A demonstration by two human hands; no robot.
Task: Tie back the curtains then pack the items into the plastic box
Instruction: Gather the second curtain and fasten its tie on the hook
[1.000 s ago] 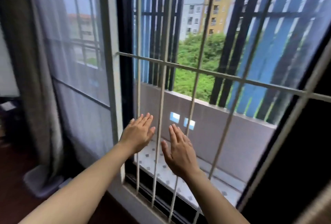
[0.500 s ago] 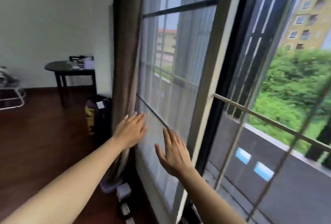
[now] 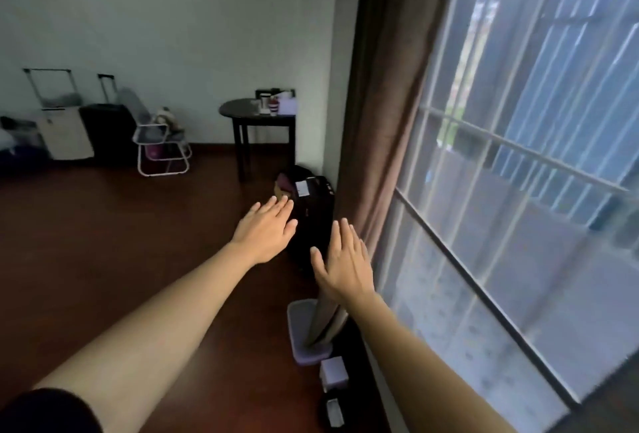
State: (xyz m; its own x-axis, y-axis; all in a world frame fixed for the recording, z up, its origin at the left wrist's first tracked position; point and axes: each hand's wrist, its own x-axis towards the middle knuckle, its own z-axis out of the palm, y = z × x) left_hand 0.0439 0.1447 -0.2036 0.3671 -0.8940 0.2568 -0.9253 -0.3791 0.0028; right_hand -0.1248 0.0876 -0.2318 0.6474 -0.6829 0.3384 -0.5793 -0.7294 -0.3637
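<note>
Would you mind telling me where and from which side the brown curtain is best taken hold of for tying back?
Probably grip the brown curtain at hand level, just beyond the right hand, coming from the room side. It hangs as a narrow column of vertical folds close against the window, so that side is likely blocked.

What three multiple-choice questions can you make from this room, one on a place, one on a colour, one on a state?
1. Where does the table stand? A mid-floor. B by the far wall. C outside.
2. What colour is the heavy curtain? A white. B green. C brown.
3. How are the left hand and right hand? A open, empty. B gripping the curtain. C holding a box.
Answers: 1 B, it stands by the wall; 2 C, its cloth is brown; 3 A, their fingers are straight, holding nothing.
</note>
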